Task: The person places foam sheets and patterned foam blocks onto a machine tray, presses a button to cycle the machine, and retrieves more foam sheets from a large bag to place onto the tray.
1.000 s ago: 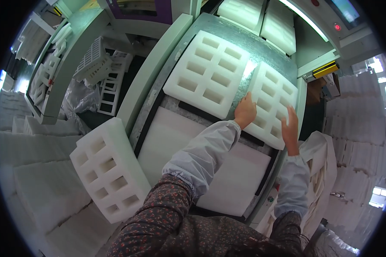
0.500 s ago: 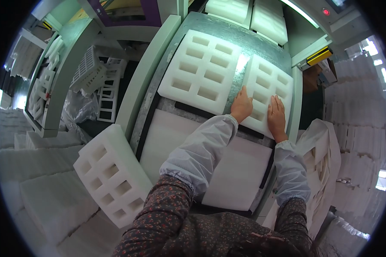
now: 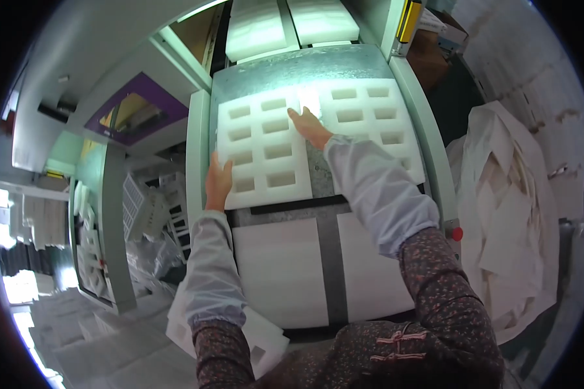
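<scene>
Two white foam blocks with rectangular holes lie side by side on the grey metal bed. My left hand is at the left edge of the left holed block, thumb and fingers apart. My right hand touches the same block near its upper right edge, fingers spread. My right sleeve partly covers the right holed block. Nearer to me, past a black strip, lie a plain white slab on the left and another plain slab on the right.
Further white blocks sit at the back of the machine. A holed foam piece lies at lower left, partly behind my left arm. A red button is on the right side, beside a large white bag.
The view has turned. Both hands have moved from the right holed block to the left one, which now sits straighter in line with the right one.
</scene>
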Tool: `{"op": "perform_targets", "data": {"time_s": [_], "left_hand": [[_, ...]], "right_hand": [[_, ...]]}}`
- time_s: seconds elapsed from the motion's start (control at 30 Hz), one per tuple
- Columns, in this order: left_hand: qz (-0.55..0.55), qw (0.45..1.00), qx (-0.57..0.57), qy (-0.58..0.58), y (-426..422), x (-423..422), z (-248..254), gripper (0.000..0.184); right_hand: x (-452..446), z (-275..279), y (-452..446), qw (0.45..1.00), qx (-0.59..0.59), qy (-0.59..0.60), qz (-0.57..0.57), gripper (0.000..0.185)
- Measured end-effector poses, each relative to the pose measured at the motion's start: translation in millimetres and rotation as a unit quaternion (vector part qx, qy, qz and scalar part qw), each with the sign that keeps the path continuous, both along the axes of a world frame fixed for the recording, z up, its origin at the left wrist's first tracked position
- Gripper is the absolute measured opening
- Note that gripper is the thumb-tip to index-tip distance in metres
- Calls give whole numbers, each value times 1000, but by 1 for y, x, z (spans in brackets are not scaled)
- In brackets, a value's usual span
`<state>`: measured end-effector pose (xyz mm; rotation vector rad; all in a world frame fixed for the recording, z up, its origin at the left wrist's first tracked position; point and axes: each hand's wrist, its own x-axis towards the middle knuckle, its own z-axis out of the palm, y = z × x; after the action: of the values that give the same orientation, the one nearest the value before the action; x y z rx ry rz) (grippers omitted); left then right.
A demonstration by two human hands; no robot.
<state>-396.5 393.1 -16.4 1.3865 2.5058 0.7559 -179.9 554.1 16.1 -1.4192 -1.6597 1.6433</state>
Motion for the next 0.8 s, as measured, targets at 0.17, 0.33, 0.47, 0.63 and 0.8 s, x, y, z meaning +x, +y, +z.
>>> {"op": "perform_targets", "data": {"time_s": [0.17, 0.33, 0.47, 0.63, 0.8], "left_hand": [[-26, 990, 35, -137, -8, -16, -10, 52], [-26, 978, 56, -199, -6, -13, -5, 50], [-15, 976, 42, -214, -8, -18, -11, 50], [-9, 982, 54, -182, -10, -16, -4, 49], [-19, 966, 58, -252, -14, -16, -2, 48]], "right_hand": [[-20, -29, -3, 992, 18, 70, -102, 59], [-22, -38, -2, 989, 60, 73, -114, 57], [-16, -33, -5, 996, 33, 61, -61, 61], [-20, -50, 7, 997, 37, 55, -41, 62], [-16, -53, 8, 998, 46, 21, -30, 63]]}}
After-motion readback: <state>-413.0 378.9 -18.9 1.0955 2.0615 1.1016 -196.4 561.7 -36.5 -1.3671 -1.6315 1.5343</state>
